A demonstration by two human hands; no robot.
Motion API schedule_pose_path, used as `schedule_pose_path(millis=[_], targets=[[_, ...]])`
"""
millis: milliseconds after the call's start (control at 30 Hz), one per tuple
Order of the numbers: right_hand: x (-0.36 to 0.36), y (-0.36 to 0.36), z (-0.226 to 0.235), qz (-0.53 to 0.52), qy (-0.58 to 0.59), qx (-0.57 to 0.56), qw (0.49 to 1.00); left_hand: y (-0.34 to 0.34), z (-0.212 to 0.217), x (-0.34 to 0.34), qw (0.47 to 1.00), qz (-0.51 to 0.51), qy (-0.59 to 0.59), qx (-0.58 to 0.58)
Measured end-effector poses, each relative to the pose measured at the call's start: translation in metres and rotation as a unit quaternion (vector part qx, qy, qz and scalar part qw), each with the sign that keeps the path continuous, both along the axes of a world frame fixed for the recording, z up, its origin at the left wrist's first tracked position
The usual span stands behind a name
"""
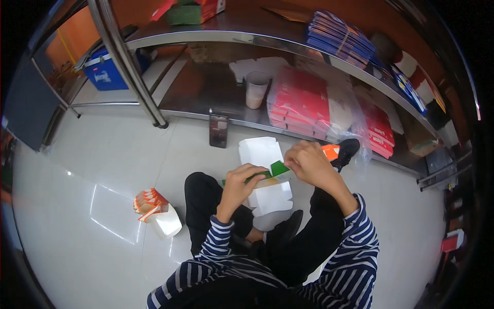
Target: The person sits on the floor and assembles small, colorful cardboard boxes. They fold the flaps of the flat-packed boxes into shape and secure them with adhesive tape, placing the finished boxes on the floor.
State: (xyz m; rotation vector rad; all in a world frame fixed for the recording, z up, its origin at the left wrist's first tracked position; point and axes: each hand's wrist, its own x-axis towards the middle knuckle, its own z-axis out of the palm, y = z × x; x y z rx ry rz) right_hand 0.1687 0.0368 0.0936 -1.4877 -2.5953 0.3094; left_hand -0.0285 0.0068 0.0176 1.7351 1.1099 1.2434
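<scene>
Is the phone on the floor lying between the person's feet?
No, the phone lies by the edge of the low steel shelf, beyond the hands and the flat carton they hold.

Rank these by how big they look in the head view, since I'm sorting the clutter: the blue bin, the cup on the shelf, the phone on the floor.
1. Blue bin, clearly largest.
2. Cup and phone look alike; the fisheye leaves their order unsure.
</scene>
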Motion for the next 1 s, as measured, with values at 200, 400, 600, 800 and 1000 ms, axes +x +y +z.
schedule_pose_path(millis=[200,400,600,800,1000], targets=[[0.02,0.008,0.045,-0.175,0.259,0.435,0.845,0.012,-0.033,-0.044,0.963,0.02,-0.253,-0.089],[0.013,0.003,0.015,-0.073,0.585,-0.144,0.795,0.027,-0.079,-0.043,0.885,-0.042,-0.452,-0.104],[-0.011,-0.004,0.015,-0.039,0.566,-0.192,0.801,0.021,-0.037,-0.026,0.923,0.114,-0.367,-0.011],[-0.033,-0.016,0.008,0.126,0.329,-0.041,0.935,0.0,0.029,-0.025,0.969,0.177,-0.053,0.166],[-0.054,-0.033,0.004,0.132,0.327,0.148,0.924,-0.007,0.032,-0.02,0.949,0.277,-0.049,0.14]])
